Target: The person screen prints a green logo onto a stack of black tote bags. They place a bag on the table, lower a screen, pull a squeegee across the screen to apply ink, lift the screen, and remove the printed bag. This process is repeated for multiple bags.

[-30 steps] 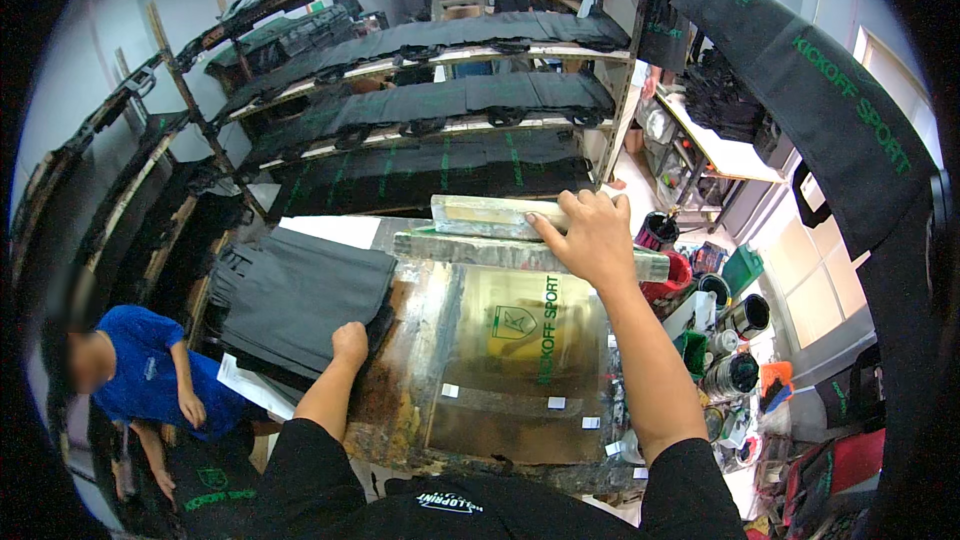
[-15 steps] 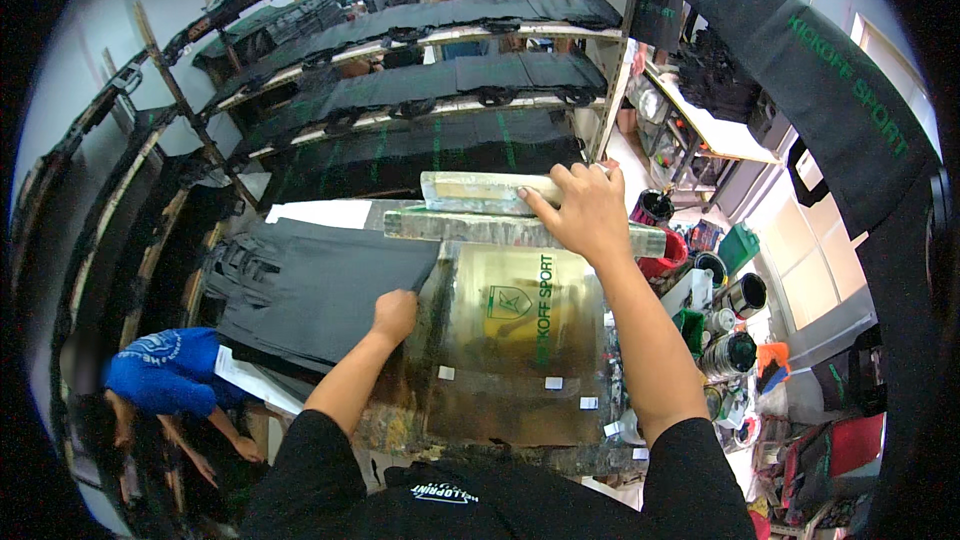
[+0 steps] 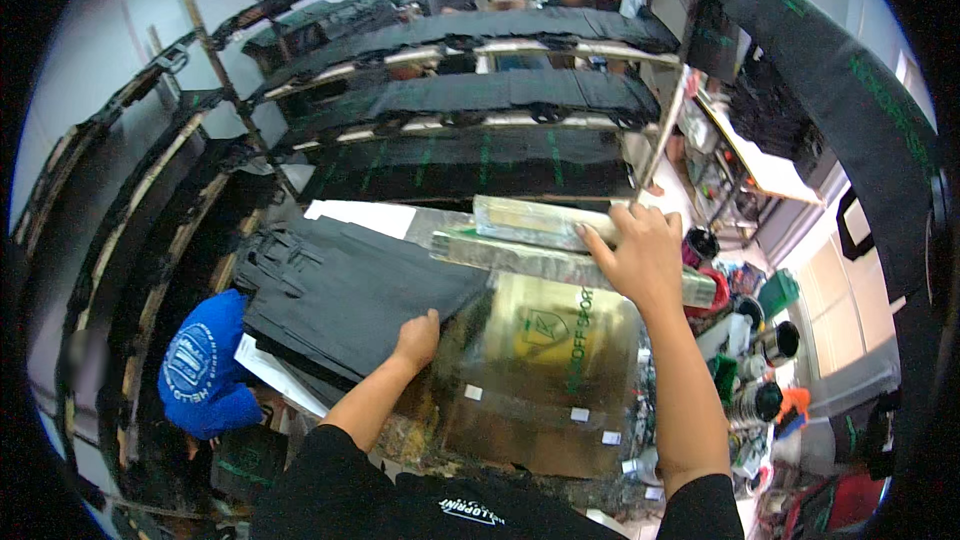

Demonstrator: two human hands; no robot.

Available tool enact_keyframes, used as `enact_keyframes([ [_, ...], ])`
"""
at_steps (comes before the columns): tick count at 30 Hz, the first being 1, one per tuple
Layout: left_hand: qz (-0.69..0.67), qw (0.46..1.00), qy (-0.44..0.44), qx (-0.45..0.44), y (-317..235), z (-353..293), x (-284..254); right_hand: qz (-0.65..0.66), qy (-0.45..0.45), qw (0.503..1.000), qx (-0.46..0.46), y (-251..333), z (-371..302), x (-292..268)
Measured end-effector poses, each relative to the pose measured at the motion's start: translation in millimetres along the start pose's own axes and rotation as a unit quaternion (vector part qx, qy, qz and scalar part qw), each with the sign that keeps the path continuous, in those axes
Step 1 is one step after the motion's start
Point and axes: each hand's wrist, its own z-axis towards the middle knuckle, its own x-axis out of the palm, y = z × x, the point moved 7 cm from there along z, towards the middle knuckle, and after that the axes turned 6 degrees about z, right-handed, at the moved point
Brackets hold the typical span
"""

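My right hand (image 3: 640, 250) is closed round the right part of a squeegee (image 3: 530, 220), a long pale bar smeared with ink, at the far bar of a screen-printing frame (image 3: 475, 248). The frame's yellowish mesh (image 3: 510, 315) carries a green shield emblem and green lettering. My left hand (image 3: 416, 340) is closed at the frame's left edge, its fingertips partly hidden. Beside that hand, to the left, dark grey fabric pieces (image 3: 370, 275) lie stacked. Small white tabs (image 3: 579, 415) stick to the frame's near part.
Racks of black fabric (image 3: 480, 160) rise beyond the table and along the left. A person in a blue shirt (image 3: 205, 365) bends close by at the left. Ink pots (image 3: 780, 340) crowd the right side. Black printed cloth (image 3: 840, 70) hangs at the upper right. Other people (image 3: 630, 0) are far back.
The whole view has shifted, so the table and racks appear further right. Both hands keep their places at the frame and squeegee. The person in blue has bent lower.
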Motion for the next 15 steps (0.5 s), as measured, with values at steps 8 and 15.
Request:
enact_keyframes([
  [8, 0.076, 0.989, 0.101, -0.072, 61.5, -11.2, -11.7, -0.032, -0.035, 0.999, -0.019, -0.7, 0.7, -0.2],
  [15, 0.193, 0.954, -0.141, -0.183, 194.5, -35.7, -136.8, -0.005, -0.011, 1.0, -0.006, 3.7, -1.3, -0.4],
])
